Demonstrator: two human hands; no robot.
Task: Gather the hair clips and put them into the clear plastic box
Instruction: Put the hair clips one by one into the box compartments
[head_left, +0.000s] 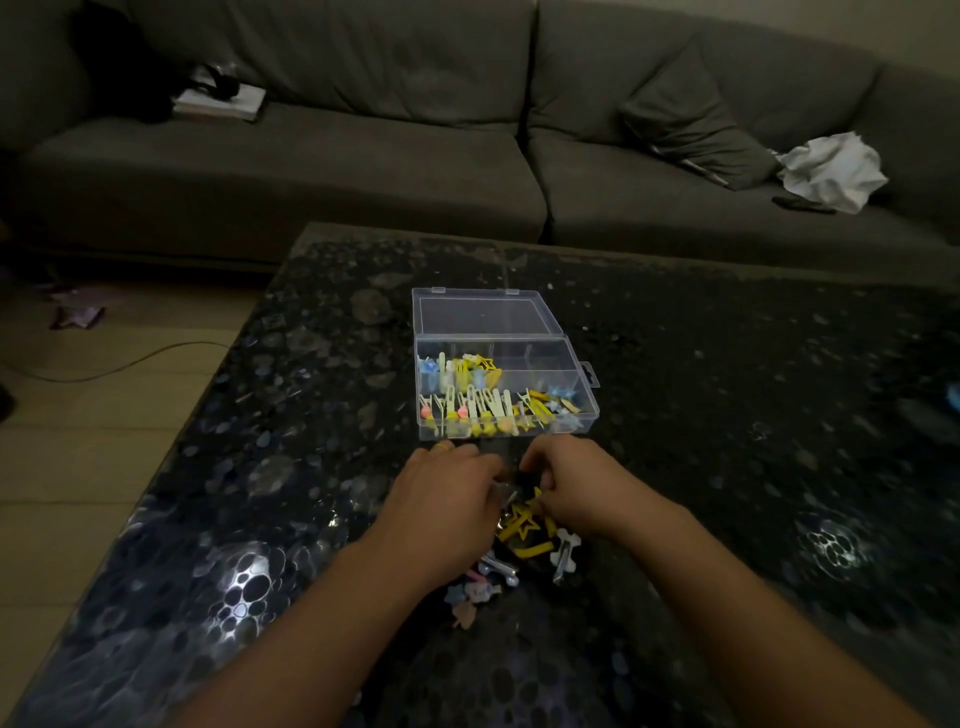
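A clear plastic box (581, 385) stands open in the middle of the dark table, its lid laid back. Several yellow, white and blue hair clips fill its left and front compartments. Just in front of it lies a loose pile of hair clips (524, 530), with yellow star shapes, a white bow clip and small pink and blue ones. My left hand (441, 486) and my right hand (566, 480) meet over the far end of the pile, fingers curled down onto the clips. What each hand grips is hidden between the fingers.
The glossy dark patterned table (753, 415) stretches to the right and front. A grey sofa (363, 171) runs behind it, with a cushion, a white cloth (831, 169) and books on it. Wooden floor with a cable lies on the left.
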